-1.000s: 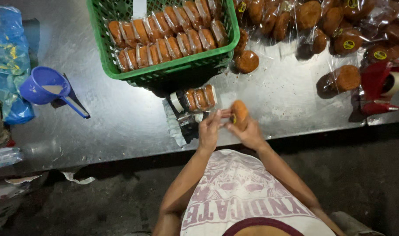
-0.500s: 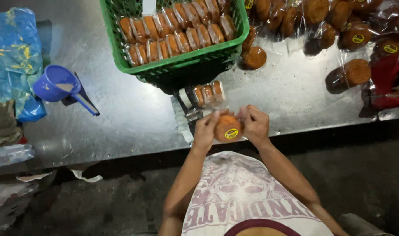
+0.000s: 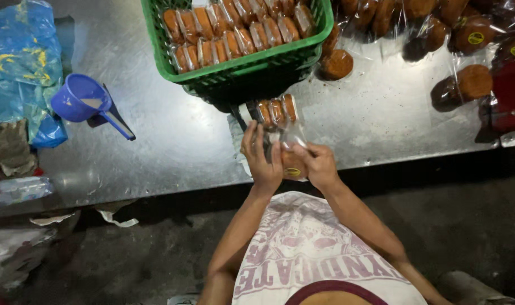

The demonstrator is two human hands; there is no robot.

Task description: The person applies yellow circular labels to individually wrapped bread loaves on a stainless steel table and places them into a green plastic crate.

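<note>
You wear a sleeveless top [image 3: 302,248] in a pale, off-white cloth. Its front carries a large print in faded maroon: a round, skull-like figure in the middle, with a curved band of block letters below it. The neck opening is edged with a dark maroon band, seen at the bottom of the view. The armholes are cut wide, so both of your arms are bare from the shoulder down to the wrist. Your left hand [image 3: 262,161] and right hand [image 3: 319,165] are bare as well, with no gloves, rings, watch or wristband showing on either one.
</note>
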